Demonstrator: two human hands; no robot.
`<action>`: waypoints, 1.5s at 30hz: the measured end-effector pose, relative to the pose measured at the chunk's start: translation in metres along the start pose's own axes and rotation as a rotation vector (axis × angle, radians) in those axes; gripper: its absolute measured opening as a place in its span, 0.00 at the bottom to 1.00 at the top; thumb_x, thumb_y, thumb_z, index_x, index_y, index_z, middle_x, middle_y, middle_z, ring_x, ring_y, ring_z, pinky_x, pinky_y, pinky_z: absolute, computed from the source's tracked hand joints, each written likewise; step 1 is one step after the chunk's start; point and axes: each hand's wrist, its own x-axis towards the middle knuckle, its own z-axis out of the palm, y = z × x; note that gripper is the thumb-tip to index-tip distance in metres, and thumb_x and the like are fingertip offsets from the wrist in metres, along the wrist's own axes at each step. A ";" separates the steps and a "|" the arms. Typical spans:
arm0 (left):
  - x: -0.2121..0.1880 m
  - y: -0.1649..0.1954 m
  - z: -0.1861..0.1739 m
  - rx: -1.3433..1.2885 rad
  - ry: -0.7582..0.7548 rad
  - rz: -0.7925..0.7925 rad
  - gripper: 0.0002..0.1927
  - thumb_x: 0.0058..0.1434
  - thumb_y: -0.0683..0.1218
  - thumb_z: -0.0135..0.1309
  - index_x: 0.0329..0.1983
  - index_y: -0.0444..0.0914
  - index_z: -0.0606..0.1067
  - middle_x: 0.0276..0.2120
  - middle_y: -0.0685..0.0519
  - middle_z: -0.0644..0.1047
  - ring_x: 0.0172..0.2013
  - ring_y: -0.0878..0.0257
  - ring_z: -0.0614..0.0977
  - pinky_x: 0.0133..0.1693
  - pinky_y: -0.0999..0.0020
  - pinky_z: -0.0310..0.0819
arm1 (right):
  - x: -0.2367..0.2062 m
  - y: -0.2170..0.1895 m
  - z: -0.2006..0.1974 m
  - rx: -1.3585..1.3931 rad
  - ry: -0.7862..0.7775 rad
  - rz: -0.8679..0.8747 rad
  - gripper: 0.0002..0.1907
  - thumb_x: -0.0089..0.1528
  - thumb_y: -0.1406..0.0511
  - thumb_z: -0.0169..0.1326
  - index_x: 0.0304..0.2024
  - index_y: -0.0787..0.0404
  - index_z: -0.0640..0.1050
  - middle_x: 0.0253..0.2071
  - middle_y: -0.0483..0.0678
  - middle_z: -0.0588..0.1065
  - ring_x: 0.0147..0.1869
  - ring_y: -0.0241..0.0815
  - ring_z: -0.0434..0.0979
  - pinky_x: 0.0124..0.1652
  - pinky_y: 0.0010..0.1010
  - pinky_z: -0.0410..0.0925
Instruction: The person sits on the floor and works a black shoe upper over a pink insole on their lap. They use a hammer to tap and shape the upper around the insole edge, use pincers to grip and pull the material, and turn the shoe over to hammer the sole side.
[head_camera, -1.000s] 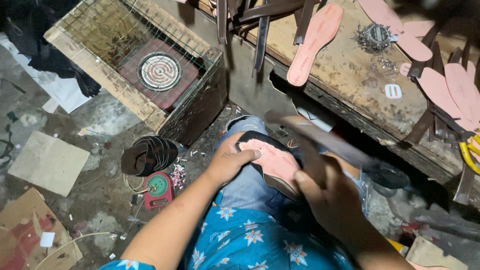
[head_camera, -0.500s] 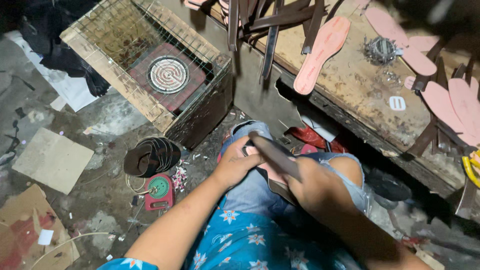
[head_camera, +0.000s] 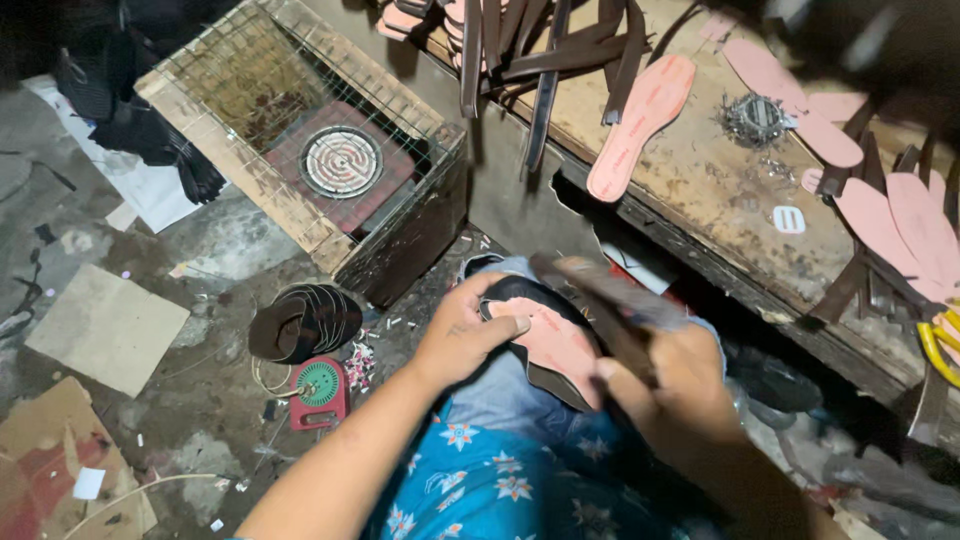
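A pink insole on a dark sole (head_camera: 553, 345) rests on my knee in blue jeans. My left hand (head_camera: 462, 332) presses on the near end of it, thumb laid across the pink face. My right hand (head_camera: 672, 385) is closed around a long dark tool (head_camera: 600, 295), blurred by motion, which slants up and left over the sole. I cannot tell what kind of tool it is.
A wooden workbench (head_camera: 700, 180) at the right carries pink insoles (head_camera: 640, 125), dark straps and a heap of small nails. A wire-mesh box with a round heating coil (head_camera: 340, 160) stands at the left. Dark soles (head_camera: 305, 320), a red reel and cardboard scraps lie on the floor.
My right hand has swung the dark tool down onto the sole and lifted it a little again. My left hand has stayed on the sole's end.
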 end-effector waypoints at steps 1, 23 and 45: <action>-0.006 0.016 0.003 0.063 -0.002 0.034 0.20 0.60 0.39 0.61 0.55 0.32 0.74 0.46 0.54 0.78 0.48 0.67 0.79 0.53 0.70 0.73 | -0.010 0.013 -0.002 0.316 0.046 0.096 0.19 0.58 0.59 0.58 0.47 0.64 0.77 0.32 0.50 0.78 0.35 0.40 0.79 0.38 0.36 0.73; -0.064 0.117 0.062 0.223 0.039 0.095 0.22 0.62 0.43 0.58 0.58 0.32 0.73 0.51 0.51 0.78 0.54 0.65 0.77 0.59 0.67 0.70 | -0.078 0.032 0.017 1.026 0.043 -0.147 0.38 0.64 0.68 0.47 0.77 0.57 0.54 0.32 0.51 0.75 0.27 0.37 0.74 0.29 0.28 0.72; -0.054 0.070 0.086 0.056 0.399 0.116 0.18 0.70 0.43 0.55 0.60 0.30 0.78 0.38 0.55 0.76 0.33 0.71 0.70 0.36 0.74 0.65 | -0.019 0.253 -0.085 -0.627 0.731 0.118 0.23 0.65 0.57 0.64 0.63 0.41 0.78 0.42 0.55 0.73 0.49 0.56 0.74 0.52 0.48 0.69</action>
